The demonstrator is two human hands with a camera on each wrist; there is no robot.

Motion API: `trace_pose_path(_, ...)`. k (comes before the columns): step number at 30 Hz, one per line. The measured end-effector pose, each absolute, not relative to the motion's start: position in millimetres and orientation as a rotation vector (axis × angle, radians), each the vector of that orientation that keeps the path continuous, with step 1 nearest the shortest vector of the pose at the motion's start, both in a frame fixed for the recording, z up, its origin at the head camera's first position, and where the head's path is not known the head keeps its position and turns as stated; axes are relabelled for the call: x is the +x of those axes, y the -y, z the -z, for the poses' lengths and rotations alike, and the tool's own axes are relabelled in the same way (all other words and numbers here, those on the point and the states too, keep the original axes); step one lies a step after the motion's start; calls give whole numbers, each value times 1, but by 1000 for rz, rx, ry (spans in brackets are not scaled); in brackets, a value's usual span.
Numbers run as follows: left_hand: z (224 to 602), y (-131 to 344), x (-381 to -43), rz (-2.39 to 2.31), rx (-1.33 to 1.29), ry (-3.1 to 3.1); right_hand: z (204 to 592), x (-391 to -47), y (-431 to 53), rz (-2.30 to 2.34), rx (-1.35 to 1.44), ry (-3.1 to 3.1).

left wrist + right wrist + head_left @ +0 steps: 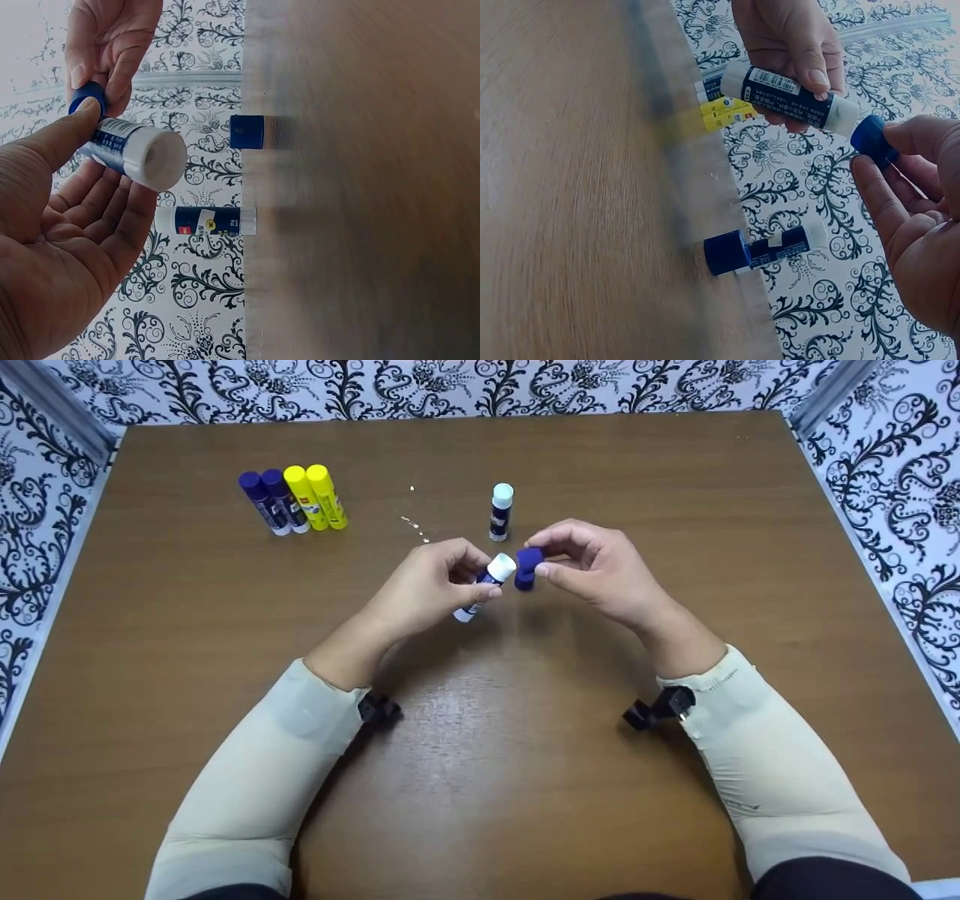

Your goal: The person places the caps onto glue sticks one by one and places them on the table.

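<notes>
My left hand (431,589) grips a dark blue glue stick (784,96) with white ends, tilted above the table, its cap off. A blue cap (871,141) is pinched between the thumb and fingers of my right hand (604,574), right beside the glue stick's white tip. Below it, a second blue cap (247,132) stands on the table. Just beyond the hands, another uncapped glue stick (501,512) stands upright, its white top showing.
At the back left of the brown table (525,780), two blue glue sticks (274,502) and two yellow glue sticks (316,498) stand in a row. Small white crumbs (412,522) lie between them and the upright stick. Patterned panels (450,390) border the table.
</notes>
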State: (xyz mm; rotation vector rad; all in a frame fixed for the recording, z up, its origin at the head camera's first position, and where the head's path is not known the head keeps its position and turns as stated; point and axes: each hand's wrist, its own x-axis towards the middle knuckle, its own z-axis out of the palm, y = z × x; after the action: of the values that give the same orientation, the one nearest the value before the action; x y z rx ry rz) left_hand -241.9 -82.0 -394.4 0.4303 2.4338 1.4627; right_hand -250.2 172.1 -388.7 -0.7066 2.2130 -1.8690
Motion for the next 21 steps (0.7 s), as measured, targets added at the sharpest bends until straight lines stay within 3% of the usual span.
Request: trace_pose_path(21,397,79,-240,-1477,530,-2432,391,-250,-170,1824,-701,-2215)
